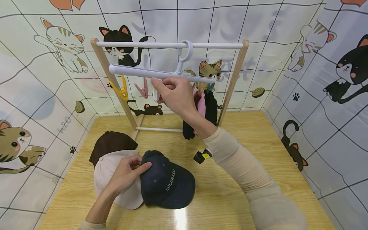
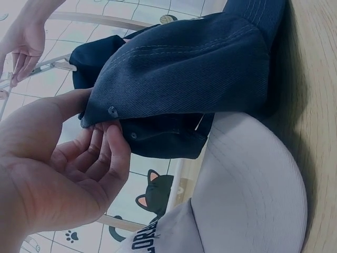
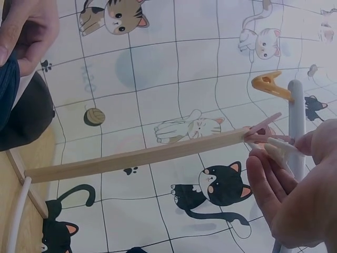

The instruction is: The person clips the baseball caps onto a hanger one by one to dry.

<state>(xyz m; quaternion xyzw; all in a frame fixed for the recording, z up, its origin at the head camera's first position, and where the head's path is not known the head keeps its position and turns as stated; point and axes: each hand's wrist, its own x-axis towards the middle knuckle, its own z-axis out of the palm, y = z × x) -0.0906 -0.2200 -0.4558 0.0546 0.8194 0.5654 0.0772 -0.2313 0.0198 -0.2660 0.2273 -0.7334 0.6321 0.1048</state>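
My left hand pinches the back edge of a navy baseball cap lettered COLORADO, thumb outside and fingers behind the cloth in the left wrist view. A pale lavender clip hanger hangs by its hook from a rack's top bar. Just under its middle, my right hand pinches a white clothespin between thumb and fingers; the right wrist view shows the same clothespin at the hanger bar. A yellow clothespin and a pink clothespin hang left of it. The white clothespin's jaws are partly hidden.
A white cap and a dark brown cap lie left of the navy one. Pink and black cloth items hang clipped at the hanger's right. The wooden rack stands at the back; a small black-and-yellow item lies on the table.
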